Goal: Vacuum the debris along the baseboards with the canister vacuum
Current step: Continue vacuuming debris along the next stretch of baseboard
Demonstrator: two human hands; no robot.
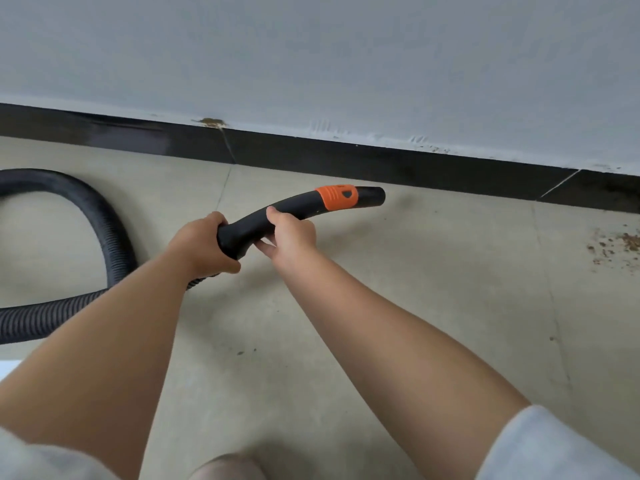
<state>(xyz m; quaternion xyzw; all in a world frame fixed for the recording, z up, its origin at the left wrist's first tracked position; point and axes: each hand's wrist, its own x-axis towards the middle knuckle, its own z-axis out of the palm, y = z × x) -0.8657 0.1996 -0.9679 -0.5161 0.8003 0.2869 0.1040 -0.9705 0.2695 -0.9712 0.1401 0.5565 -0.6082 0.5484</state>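
Hands share the curved black vacuum handle (298, 211): the left hand (204, 245) wraps its rear end in a closed grip, the right hand (292, 233) pinches mid-handle, lower fingers loose. Its open nozzle hangs near the black baseboard (381, 161); debris (620, 245) lies at the floor's right edge. No readable writing.

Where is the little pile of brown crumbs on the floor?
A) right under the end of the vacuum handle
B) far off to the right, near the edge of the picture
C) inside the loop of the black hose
B: the scattered brown crumbs lie on the beige floor at the far right, well clear of the black curved vacuum handle with the orange collar.
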